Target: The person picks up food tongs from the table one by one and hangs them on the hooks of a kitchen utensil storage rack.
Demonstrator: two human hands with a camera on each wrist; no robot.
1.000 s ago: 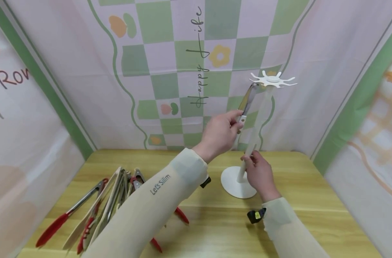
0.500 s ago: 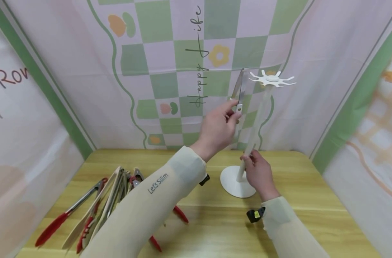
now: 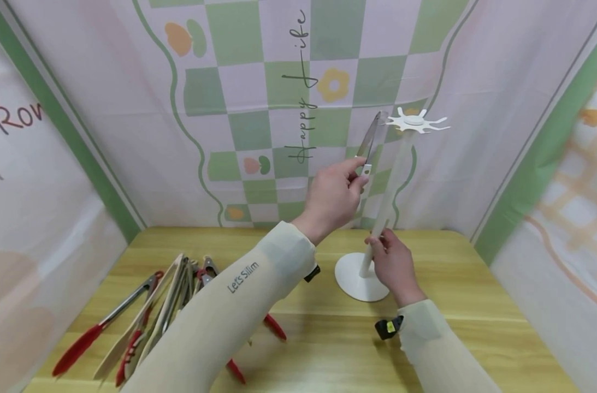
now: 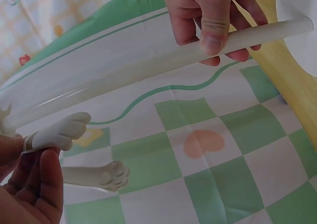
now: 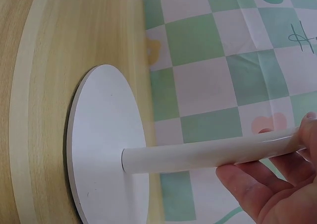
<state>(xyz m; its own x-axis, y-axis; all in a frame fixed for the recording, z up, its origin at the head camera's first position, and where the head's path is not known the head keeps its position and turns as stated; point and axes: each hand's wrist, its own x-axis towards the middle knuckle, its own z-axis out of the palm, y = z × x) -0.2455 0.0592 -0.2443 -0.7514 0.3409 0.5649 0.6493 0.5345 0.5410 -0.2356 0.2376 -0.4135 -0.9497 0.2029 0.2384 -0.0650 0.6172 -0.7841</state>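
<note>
In the head view my left hand [image 3: 330, 199] pinches a pair of tongs [image 3: 367, 170] upright by its white part, metal bend at the top. White paw-shaped ends [image 4: 64, 131] of the tongs point down, as the left wrist view shows. Their bend is beside a left prong of the white hook top [image 3: 414, 121] of a stand; whether it touches or hangs there I cannot tell. Low on the stand's white pole [image 3: 392, 183], my right hand [image 3: 394, 265] grips it, thumb on one side and fingers on the other. The round base [image 3: 349, 278] sits on the table.
A pile of tongs lies at the left of the wooden table [image 3: 323, 349], among them a red-handled pair [image 3: 84, 346] and wooden ones [image 3: 112, 357]. Some red ends [image 3: 275, 327] show past my left sleeve. A patterned curtain [image 3: 239, 49] stands close behind the stand.
The tongs in my left hand first rose and went left, away from the hook top, then came back right and slightly down to the left prong. My right hand has stayed on the pole.
</note>
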